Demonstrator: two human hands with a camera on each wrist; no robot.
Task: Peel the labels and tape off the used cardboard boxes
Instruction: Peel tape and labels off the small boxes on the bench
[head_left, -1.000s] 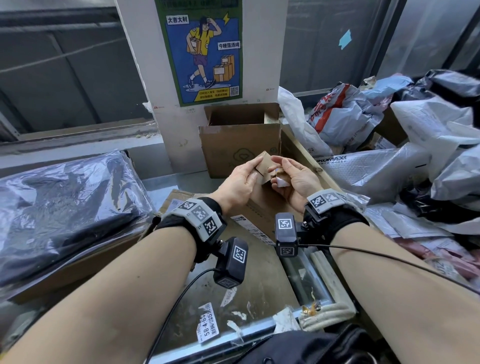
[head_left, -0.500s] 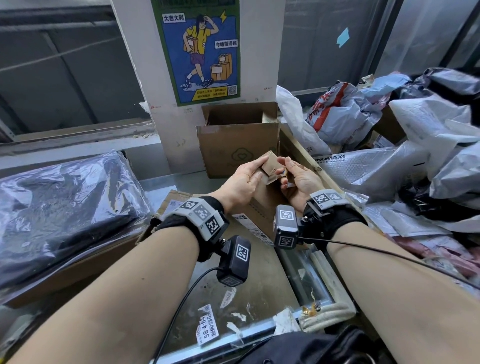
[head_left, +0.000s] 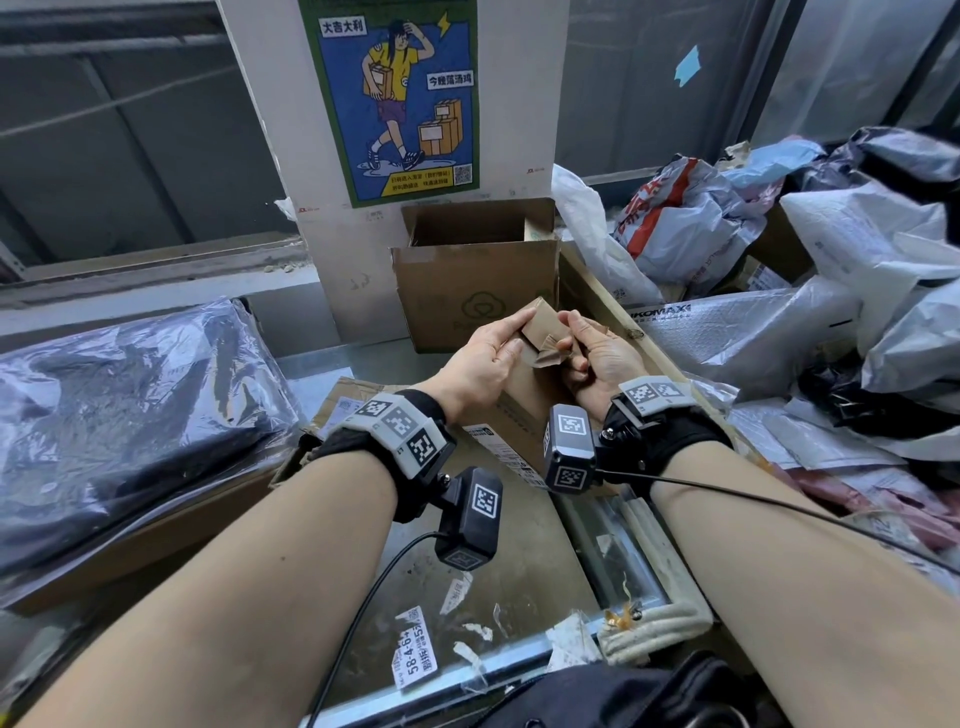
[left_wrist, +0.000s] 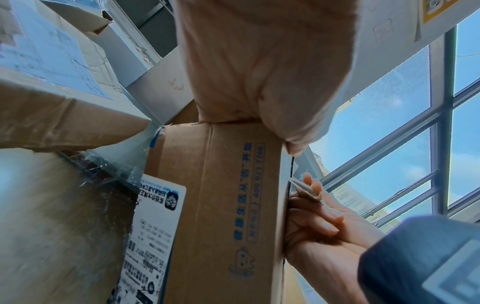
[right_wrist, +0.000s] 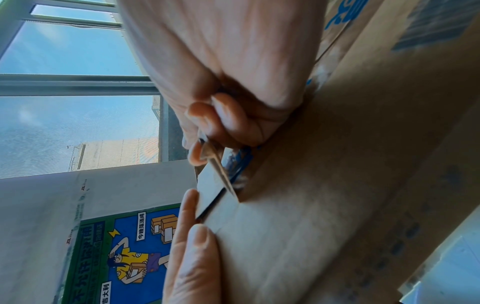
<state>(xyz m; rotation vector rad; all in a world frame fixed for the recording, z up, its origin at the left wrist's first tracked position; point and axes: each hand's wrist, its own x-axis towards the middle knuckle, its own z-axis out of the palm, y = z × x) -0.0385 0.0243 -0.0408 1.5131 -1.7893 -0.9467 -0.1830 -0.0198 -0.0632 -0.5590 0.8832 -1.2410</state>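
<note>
**Onlooker A:** Left hand (head_left: 485, 358) first, since it sits leftmost of the pair: thumb and fingers wrapped round the top edge of a narrow cardboard box (head_left: 524, 395), which stands on end above the metal counter (head_left: 519, 561). It is a steadying grasp, not a pull.

**Onlooker B:** And the box itself?

**Onlooker A:** Held up between both hands, in front of the open carton (head_left: 475, 275) under the courier poster (head_left: 397, 98). Blue print runs down one side; in the left wrist view a white shipping label (left_wrist: 153, 236) shows just beside the box, though I cannot tell which carton it is stuck to.

**Onlooker B:** Then the right hand (head_left: 597, 358)?

**Onlooker A:** Fingers curled, thumb and forefinger pinching a crumpled brown strip of tape (head_left: 548, 353) at the box's upper flap. The right wrist view shows the strip lifted from the board with torn blue fragments beneath; the lower fingers are tucked against the box.

**Onlooker B:** So which step is this?

**Onlooker A:** I judge it the peel itself, partway through: one end free, the rest seemingly still stuck. The next move calls for a steady pull along the seam while the left hand braces, low to the board so the tape does not snap.

**Onlooker B:** And farther right?

**Onlooker A:** A heap of plastic mailer bags (head_left: 779, 312), untouched by either hand.
</note>
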